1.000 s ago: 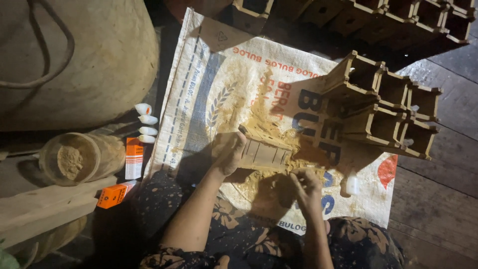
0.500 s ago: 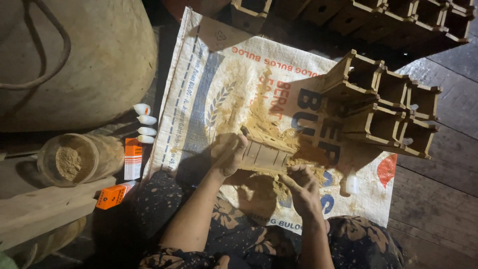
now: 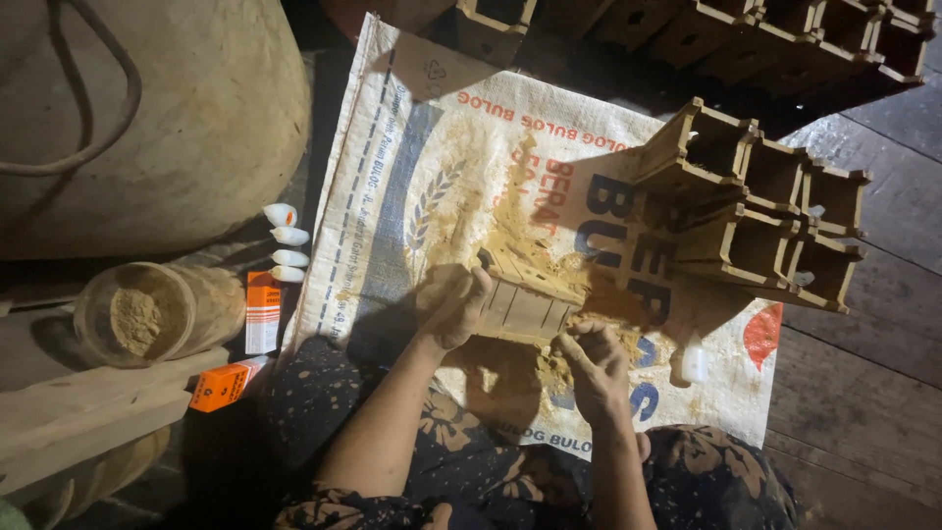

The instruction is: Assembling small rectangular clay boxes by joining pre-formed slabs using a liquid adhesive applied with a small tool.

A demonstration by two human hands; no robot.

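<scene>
Head view looks straight down on a printed woven sack spread flat on the wooden floor, dusted with yellowish powder. Near the sack's middle lies a small slatted wooden box. The left hand is closed around the box's left end, fingers wrapped over its edge. The right hand sits just below the box's right corner, fingers curled together into a loose pinch, with a little heap of powder beside it; whether it grips anything I cannot tell. To the right of the box, a cluster of open wooden compartment boxes rests on the sack. A small white bottle stands near the sack's lower right. Off the sack's left edge lie four small white tubes, two orange cartons, and a clear jar holding tan powder. A big burlap bag fills the upper left.
</scene>
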